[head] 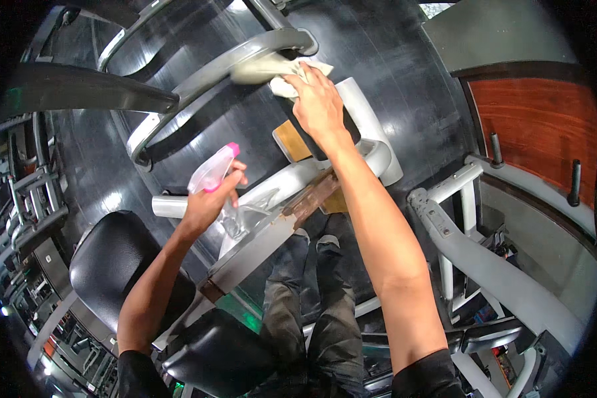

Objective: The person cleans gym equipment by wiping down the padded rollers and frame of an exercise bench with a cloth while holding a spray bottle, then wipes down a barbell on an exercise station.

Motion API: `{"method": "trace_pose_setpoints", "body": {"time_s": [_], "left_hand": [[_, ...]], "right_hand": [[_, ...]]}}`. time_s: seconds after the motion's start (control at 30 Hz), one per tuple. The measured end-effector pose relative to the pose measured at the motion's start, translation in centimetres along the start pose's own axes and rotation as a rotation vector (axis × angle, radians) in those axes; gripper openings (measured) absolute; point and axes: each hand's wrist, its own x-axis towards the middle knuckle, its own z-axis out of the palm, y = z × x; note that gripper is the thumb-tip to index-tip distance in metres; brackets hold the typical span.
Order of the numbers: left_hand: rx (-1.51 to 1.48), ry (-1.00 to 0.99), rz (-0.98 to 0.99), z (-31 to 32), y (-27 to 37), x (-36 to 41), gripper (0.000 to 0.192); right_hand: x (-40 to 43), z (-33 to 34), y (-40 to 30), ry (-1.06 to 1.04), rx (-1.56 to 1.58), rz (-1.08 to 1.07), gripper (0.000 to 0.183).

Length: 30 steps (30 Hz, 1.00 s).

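My left hand (206, 206) is closed around the neck of a clear spray bottle (212, 168) with a pink nozzle tip and pink trigger. The bottle's transparent body hangs below, in front of the gym machine's grey beam (253, 248). In my outstretched right hand (321, 109) is a pale cream cloth (284, 85), bunched under the fingers. Its left end is blurred and overlaps the curved grey tube (204, 74); whether it touches the tube I cannot tell. Below the right wrist is a black part (350, 125) of the machine, beside a yellow-brown block (294, 140).
Two black padded cushions (114, 261) (224, 353) belong to the machine at lower left. The beam is brown and worn along its upper stretch. Another grey frame (497, 273) with pegs stands at right, near a reddish wood-look panel (537, 129). Black flooring (408, 109) lies underneath.
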Motion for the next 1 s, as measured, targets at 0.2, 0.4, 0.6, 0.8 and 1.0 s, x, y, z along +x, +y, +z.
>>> {"method": "trace_pose_setpoints", "body": {"time_s": [0.2, 0.4, 0.6, 0.8, 1.0], "left_hand": [[-0.085, 0.05, 0.058, 0.3, -1.7, 1.0, 0.017], [-0.034, -0.046, 0.031, 1.0, -1.7, 1.1, 0.013], [-0.031, -0.04, -0.024, 0.3, -1.3, 0.9, 0.012], [-0.02, -0.092, 0.033, 1.3, -1.2, 1.8, 0.016], [-0.031, -0.042, 0.007, 0.4, -1.4, 1.3, 0.014]], "right_hand": [[-9.1, -3.0, -0.9, -0.075, -0.116, -0.023, 0.044], [-14.9, -9.0, 0.6, -0.49, -0.02, 0.514, 0.036], [-11.0, -12.2, 1.0, -0.186, 0.38, 0.336, 0.037], [-0.5, -3.5, 3.6, -0.088, 0.15, 0.072, 0.043], [-2.7, 0.0, -1.9, -0.028, -0.177, 0.123, 0.061]]}}
